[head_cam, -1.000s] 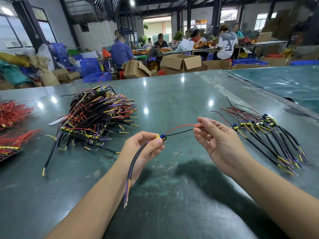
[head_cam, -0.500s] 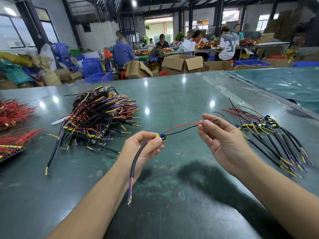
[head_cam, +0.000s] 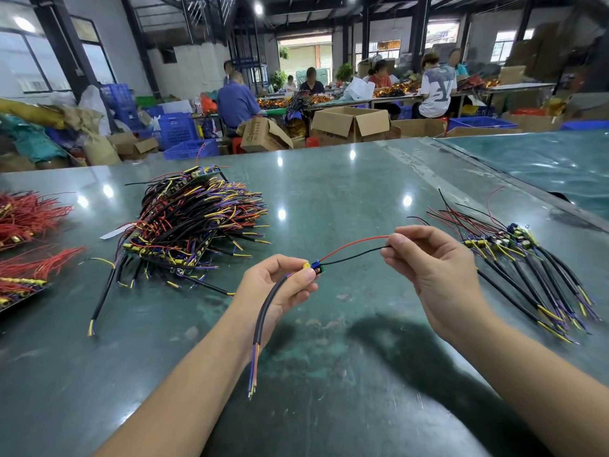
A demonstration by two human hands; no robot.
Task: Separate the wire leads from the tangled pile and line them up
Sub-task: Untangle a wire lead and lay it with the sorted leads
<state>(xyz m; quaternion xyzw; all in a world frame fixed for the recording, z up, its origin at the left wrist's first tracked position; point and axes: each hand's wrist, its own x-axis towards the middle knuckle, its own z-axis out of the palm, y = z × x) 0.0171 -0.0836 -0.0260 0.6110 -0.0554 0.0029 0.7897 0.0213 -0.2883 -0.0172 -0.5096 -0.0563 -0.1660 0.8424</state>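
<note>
I hold one wire lead [head_cam: 349,252] above the green table [head_cam: 329,192]. My left hand [head_cam: 280,288] pinches its small board with the yellow and blue parts, and the thick black cable hangs down past my wrist. My right hand [head_cam: 428,262] pinches the thin red and black wires near their far ends. A tangled pile of leads [head_cam: 194,222] lies on the table at the left. A row of separated leads [head_cam: 534,275] lies side by side at the right.
Bundles of red wires [head_cam: 26,232] lie at the table's left edge. A second table under plastic sheet [head_cam: 543,163] stands at the right. Cardboard boxes [head_cam: 349,123], blue crates and seated workers fill the background.
My right hand has slid a little farther along the thin wires, up and to the right, stretching them out. My left hand keeps its hold in the same place.
</note>
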